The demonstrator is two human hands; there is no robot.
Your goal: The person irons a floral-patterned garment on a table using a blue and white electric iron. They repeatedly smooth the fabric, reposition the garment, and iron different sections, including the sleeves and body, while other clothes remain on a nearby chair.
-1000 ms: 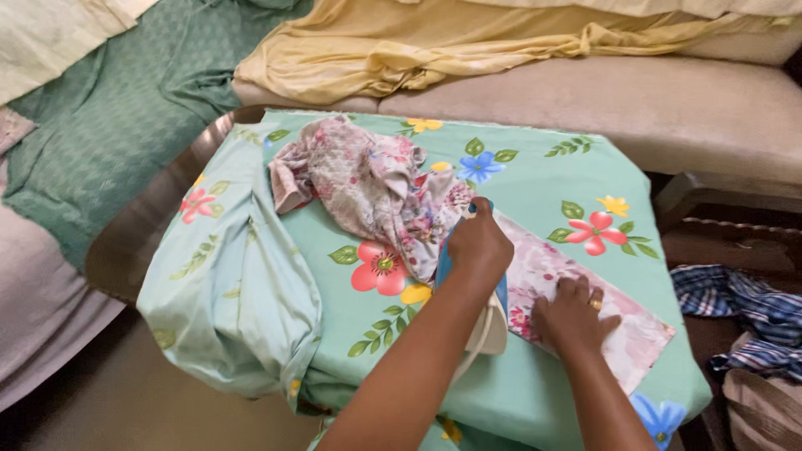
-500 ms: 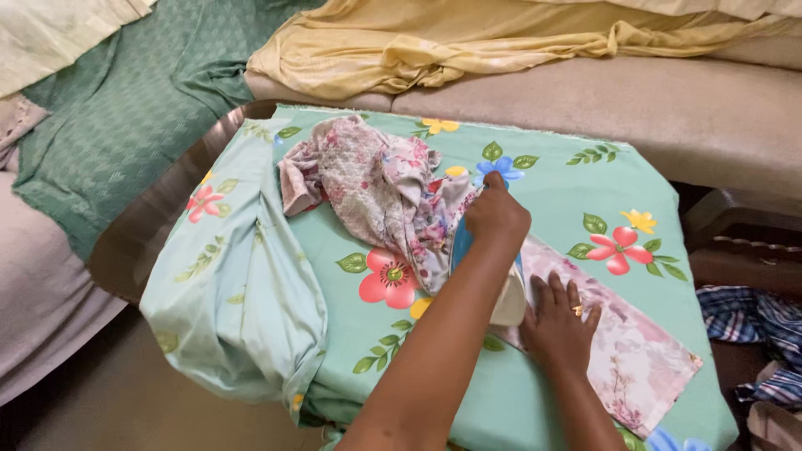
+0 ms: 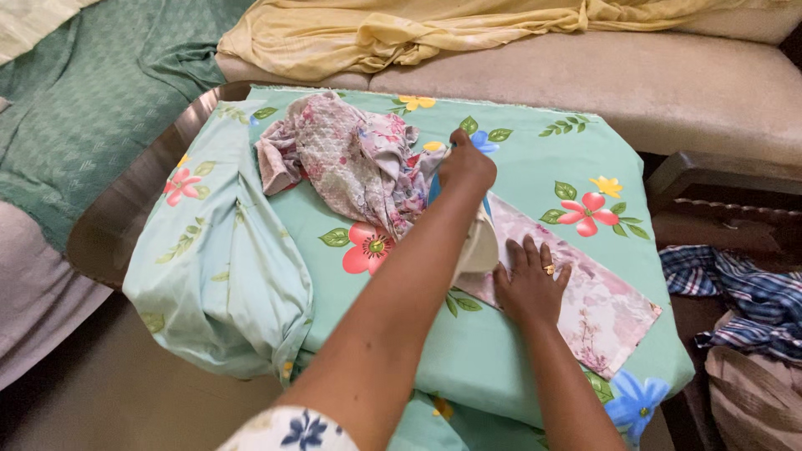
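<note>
Ironing part done: left hand (image 3: 466, 164) in closed grip on the iron (image 3: 474, 238), right hand (image 3: 528, 284) spread flat on the pressed strip of floral cloth (image 3: 585, 292) on the bench (image 3: 535, 159); crumpled remainder (image 3: 342, 163) still unpressed.

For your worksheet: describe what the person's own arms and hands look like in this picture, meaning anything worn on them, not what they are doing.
Both forearms are bare, with no gloves or watch visible. The right hand wears a gold-coloured ring on one finger. The left hand shows no ring from this angle. At the bottom edge, a white sleeve printed with dark blue flowers covers the left upper arm.
</note>
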